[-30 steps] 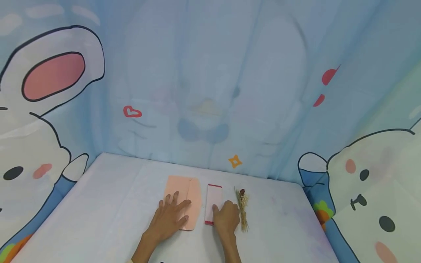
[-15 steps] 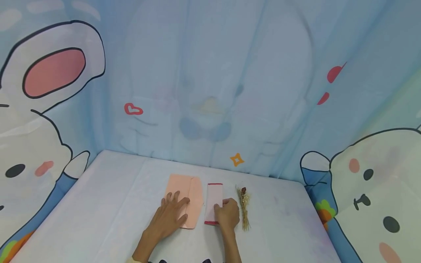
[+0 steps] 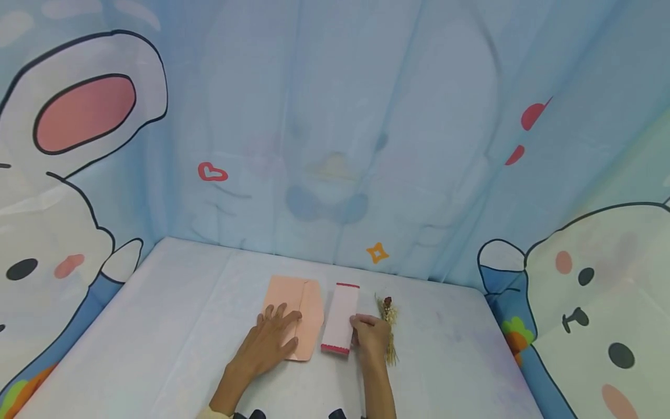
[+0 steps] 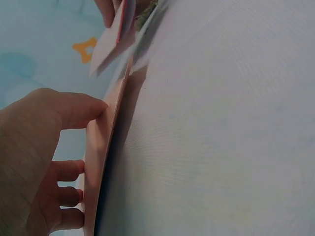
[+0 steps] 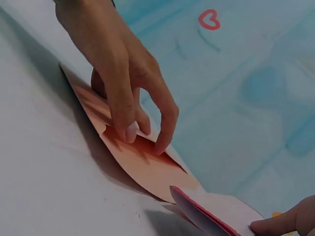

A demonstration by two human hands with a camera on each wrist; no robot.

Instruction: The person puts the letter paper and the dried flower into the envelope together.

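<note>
A peach paper envelope (image 3: 312, 317) lies on the table, its flap side facing right. My left hand (image 3: 268, 342) rests on it with fingers spread; in the right wrist view the fingertips touch near the envelope's opening (image 5: 162, 157). Between thumb and fingers, my right hand (image 3: 374, 338) pinches the right edge of a pale pink folded card (image 3: 340, 317) with red trim along its short ends. The left wrist view has the card (image 4: 109, 51) tilted, raised above the tabletop. Just right of that hand lies a small bunch of dried flowers (image 3: 389, 314), partly covered by it.
A white cloth (image 3: 450, 361) covers the table. Behind it hangs a blue curtain (image 3: 335, 116) printed with cartoon animals, meeting the table's back edge. Two dark objects (image 3: 337, 414) show at the bottom of the head view.
The right hand has gone from resting over the card to pinching its right edge. The card has lifted and tilted slightly, nearer the envelope. The left hand stays on the envelope.
</note>
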